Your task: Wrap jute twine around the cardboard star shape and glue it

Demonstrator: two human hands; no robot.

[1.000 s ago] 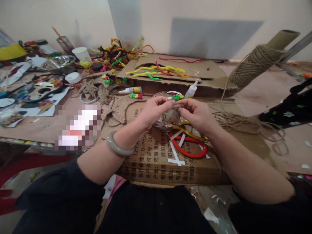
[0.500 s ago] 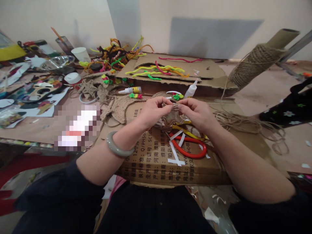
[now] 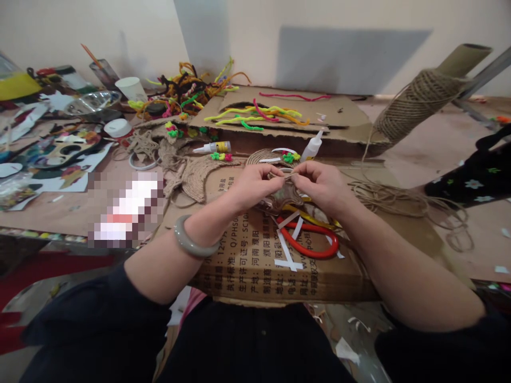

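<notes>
Both hands meet above a printed cardboard sheet (image 3: 247,276), around a small brown star-shaped piece (image 3: 290,196) edged with twine. Thumb and forefinger of my left hand (image 3: 257,185) are pinched at its upper edge. My right hand (image 3: 321,183) pinches close beside, its fingertips almost touching the left ones. A short bit of twine (image 3: 288,175) shows between the fingertips; the rest of the grip is hidden. Just below lie scissors with a red handle (image 3: 336,246), yellow-handled scissors (image 3: 307,217) and white paper strips (image 3: 288,264).
Behind the hands stands a glue bottle (image 3: 312,148); another glue bottle (image 3: 217,147) lies left of it. A twine-wound crescent (image 3: 195,181) rests at left. Loose twine (image 3: 383,197) spreads rightward below a big twine spool (image 3: 421,103). Pipe cleaners (image 3: 263,113) lie on raised cardboard.
The star-shaped piece has tilted flatter and its face shows less. My left fingers have shifted slightly right and down along its edge; my right hand has barely moved.
</notes>
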